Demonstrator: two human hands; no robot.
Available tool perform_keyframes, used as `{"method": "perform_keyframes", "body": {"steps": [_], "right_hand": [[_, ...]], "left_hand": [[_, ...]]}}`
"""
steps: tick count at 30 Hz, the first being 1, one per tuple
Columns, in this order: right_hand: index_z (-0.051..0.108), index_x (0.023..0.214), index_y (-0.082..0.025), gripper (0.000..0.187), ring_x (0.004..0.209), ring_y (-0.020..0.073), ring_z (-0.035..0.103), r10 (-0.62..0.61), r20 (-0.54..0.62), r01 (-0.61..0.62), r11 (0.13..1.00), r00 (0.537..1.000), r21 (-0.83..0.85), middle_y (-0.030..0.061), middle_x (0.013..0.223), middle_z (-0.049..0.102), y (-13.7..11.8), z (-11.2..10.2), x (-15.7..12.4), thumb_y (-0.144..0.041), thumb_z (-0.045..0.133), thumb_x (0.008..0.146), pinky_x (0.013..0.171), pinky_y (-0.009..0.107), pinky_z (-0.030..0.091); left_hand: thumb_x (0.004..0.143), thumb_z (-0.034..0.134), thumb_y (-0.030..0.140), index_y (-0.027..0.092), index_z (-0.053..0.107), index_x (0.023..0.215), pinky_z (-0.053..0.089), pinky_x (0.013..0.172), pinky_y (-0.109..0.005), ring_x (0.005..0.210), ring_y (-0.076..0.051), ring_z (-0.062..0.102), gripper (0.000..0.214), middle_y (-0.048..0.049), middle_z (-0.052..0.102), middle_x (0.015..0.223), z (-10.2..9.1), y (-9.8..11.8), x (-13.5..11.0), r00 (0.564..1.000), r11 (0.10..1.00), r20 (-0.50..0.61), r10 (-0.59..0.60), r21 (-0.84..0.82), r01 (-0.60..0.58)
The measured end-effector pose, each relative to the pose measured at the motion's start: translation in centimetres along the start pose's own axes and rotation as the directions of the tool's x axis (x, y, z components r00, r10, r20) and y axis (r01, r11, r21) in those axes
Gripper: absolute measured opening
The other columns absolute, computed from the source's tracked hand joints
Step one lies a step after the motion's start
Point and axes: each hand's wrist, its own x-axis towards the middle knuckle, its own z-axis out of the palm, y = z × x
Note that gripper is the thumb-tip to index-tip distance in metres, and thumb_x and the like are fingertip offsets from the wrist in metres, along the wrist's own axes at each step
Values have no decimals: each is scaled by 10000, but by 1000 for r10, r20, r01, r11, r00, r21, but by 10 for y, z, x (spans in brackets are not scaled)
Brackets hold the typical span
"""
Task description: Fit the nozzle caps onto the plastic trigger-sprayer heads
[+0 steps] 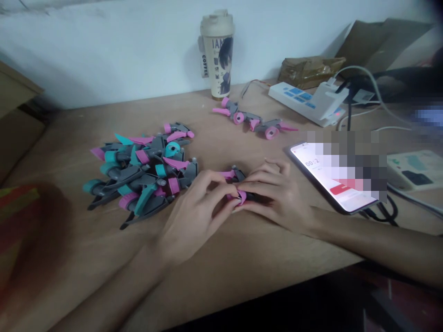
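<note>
A: ok, left side of the table (224, 286) first, what've we got?

B: cardboard (17, 80) at the edge, then a messy pile of gray, pink and teal pieces (138, 175). Left hand (197, 212) is just beside that, thumb and finger pinching the pink ring of a small pink-and-gray piece (243, 198).

A: so the piece is front and center, between both hands?

B: yep, near the pile. Tall lidded cup (214, 60) stands behind, by the wall, with a few loose pink-and-gray parts (238, 118) in front of it. Right hand (284, 193) has its fingers closed on the piece's other side, mostly covering it.

A: and far right?

B: white power strip (294, 94) with a plug in it, then a lit phone (318, 170) lying near the right hand, partly pixelated.
</note>
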Motion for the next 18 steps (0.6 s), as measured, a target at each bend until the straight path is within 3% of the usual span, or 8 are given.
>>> {"method": "perform_keyframes", "body": {"steps": [5,8,10,12,15,18], "right_hand": [[663,984,-229,228,872,138,583,-15,13,15,1000,1000,-22,-6,878,696,0,2,0,-382,609,824,962,390,262],[662,991,-222,229,870,142,589,-26,2,26,999,1000,-19,-1,875,697,-1,2,0,-376,599,833,958,393,265],[659,993,-227,242,867,149,594,-13,2,13,1000,1000,-10,-1,867,697,-1,1,1,-391,605,824,947,395,276],[655,993,-233,254,871,159,599,43,7,-43,999,999,-3,3,869,696,0,-2,2,-403,618,809,938,395,288],[645,975,-226,255,922,180,608,187,-33,-187,982,982,15,23,943,696,3,-6,4,-392,650,781,926,387,309],[631,974,-219,276,956,182,613,247,-53,-244,968,968,52,27,996,694,3,-9,6,-371,685,751,935,378,317]], "left_hand": [[867,535,248,241,639,895,464,699,-279,856,-163,573,108,-26,557,951,-1,0,1,1000,998,-7,-6,65,7],[853,556,215,229,638,847,465,687,-262,789,-140,573,84,-5,575,862,4,1,2,995,998,-81,-59,10,60],[848,560,168,217,631,836,466,697,-254,783,-132,566,88,2,581,828,7,2,2,987,1000,-162,-21,-13,19],[842,563,127,212,627,843,468,715,-255,800,-134,561,106,0,584,819,9,2,1,961,998,-269,64,26,-59],[820,597,105,212,628,856,478,764,-282,840,-149,569,118,-9,590,853,6,0,-3,887,987,-439,143,131,-95],[833,579,97,211,606,903,510,783,-296,867,-151,601,136,-13,619,913,6,-5,-7,862,997,-501,81,51,-64]]}}
